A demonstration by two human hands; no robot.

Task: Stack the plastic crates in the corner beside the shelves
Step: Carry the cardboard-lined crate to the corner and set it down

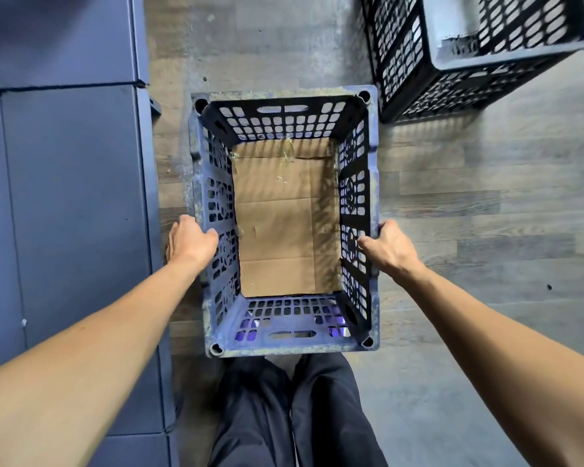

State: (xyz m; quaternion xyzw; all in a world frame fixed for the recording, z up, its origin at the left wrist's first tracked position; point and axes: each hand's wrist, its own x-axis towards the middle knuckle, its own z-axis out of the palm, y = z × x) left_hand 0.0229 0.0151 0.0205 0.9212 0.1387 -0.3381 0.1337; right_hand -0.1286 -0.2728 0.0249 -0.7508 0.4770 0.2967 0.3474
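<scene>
The blue crate (284, 121) is in the middle, just in front of the legs. The left hand (191, 239) and right hand (386, 246) each have a closed grip, fingers curled over a side rim. It is best to lift both sides together, keep it flat, and match its corners to the dark crates (418, 79) at the far right.

Head view under bright, even light. Lattice shadows from the walls of the blue crate (284, 119) stripe its cardboard liner (277, 224); a like pattern falls on the floor (486, 203) beside the black crate stack (452, 79). Wide-angle distortion swells the forearms (81, 365) toward the lower corners, and the stack's top is soft.
</scene>
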